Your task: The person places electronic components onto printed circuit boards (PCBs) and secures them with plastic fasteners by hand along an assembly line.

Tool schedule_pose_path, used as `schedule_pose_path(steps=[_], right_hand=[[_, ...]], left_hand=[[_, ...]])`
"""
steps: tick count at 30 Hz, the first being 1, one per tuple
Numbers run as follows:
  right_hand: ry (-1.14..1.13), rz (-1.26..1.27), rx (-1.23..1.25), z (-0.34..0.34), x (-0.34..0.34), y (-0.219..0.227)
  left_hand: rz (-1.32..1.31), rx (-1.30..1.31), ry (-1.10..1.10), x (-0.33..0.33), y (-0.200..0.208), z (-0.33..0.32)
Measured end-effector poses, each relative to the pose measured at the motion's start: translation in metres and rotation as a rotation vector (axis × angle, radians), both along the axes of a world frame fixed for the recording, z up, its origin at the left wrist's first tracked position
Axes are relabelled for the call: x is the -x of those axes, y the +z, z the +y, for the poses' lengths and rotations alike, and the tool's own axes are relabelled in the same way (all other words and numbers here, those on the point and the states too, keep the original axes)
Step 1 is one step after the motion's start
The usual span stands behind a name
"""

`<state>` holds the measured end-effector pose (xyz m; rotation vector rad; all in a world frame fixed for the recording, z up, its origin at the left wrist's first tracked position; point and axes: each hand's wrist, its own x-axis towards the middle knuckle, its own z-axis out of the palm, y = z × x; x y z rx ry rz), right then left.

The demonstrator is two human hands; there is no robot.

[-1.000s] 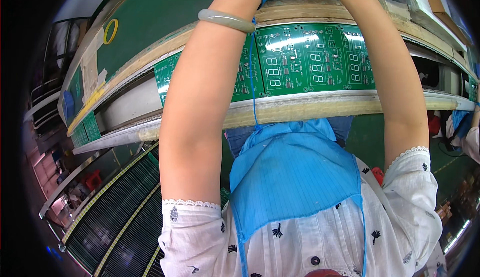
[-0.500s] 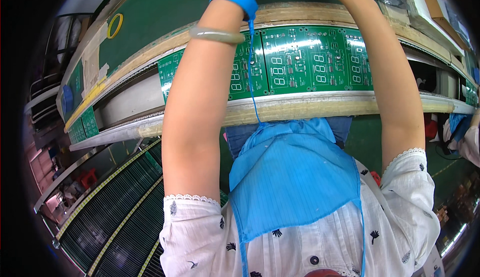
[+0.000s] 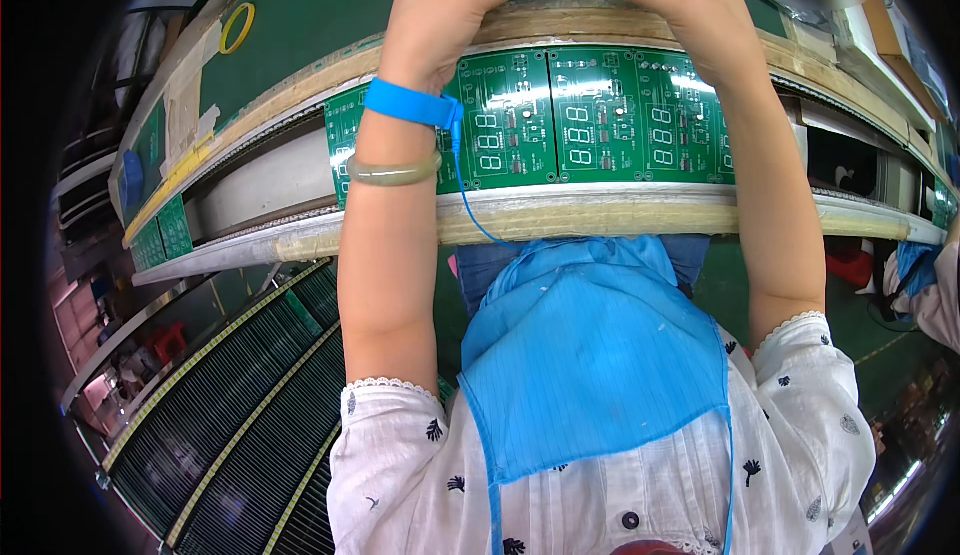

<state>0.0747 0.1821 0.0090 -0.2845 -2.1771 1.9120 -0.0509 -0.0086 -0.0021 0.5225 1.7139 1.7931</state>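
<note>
My left hand is above the far rail of the bench, its thumb and fingers drawn together in a pinch toward the right. Facing it across a small gap, my right hand has its thumb and fingertips close together too. Whatever either pinch holds is too small or too hidden to make out. Below the hands, green circuit boards with white digit outlines and small parts lie in a row between two rails. A blue wrist strap with a cord and a pale bangle are on my left arm.
The near rail runs between me and the boards. A yellow tape ring lies on the green bench surface at far left. Black slotted racks stand at lower left. Bags and boxes crowd the far right; another person's sleeve shows.
Both hands have come back toward me from the far edge and now show more fully. The circuit boards appear slightly further right in the view.
</note>
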Motion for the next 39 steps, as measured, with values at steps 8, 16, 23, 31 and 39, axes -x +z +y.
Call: schedule_pose_path(steps=[8,16,23,31,39], right_hand=[[0.01,-0.041,0.212,-0.01,-0.006,-0.018],[0.068,0.003,-0.056,-0.001,-0.011,-0.03],[0.072,-0.011,-0.147,-0.002,-0.016,-0.027],[0.113,-0.034,-0.092,0.002,-0.016,-0.033],[0.113,-0.06,-0.304,-0.01,-0.022,-0.031]], left_hand=[[-0.017,-0.022,0.001,-0.014,-0.01,-0.012],[0.036,-0.127,-0.03,-0.017,-0.012,-0.015],[0.293,-0.037,-0.038,-0.019,-0.021,-0.012],[0.4,0.045,-0.058,-0.017,-0.026,-0.012],[0.632,0.186,-0.043,-0.021,-0.028,-0.01]])
